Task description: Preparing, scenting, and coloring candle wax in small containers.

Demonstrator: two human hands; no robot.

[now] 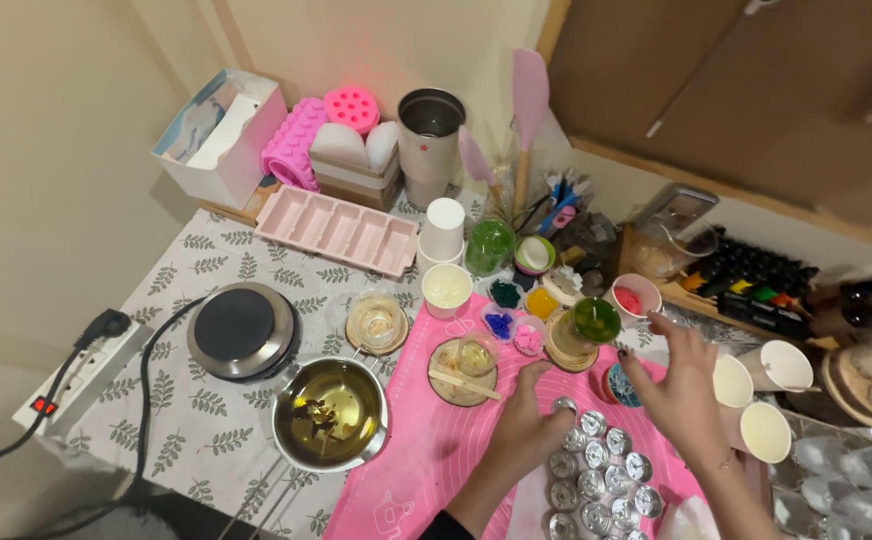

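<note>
Pink silicone covers the work mat (411,440), where a cluster of small metal tealight cups (596,470) sits between the person's two hands. The left hand (526,425) curls loosely at the near edge of the cluster, its fingertips at one cup; whether it actually pinches that cup cannot be told. The right hand (678,385) hovers open, fingers spread, over a small round tin (618,385) beside the cups, gripping nothing visible. Judging by the layout, the work looks part done: a steel pot (330,412) holds yellowish melted liquid, a glass jar (594,322) already shows green fill, and several paper cups (762,400) hold pale contents, while the tealight cups appear empty. The bottom edge cuts off the lower cups, and clear items at the far right are too blurred to identify.
</note>
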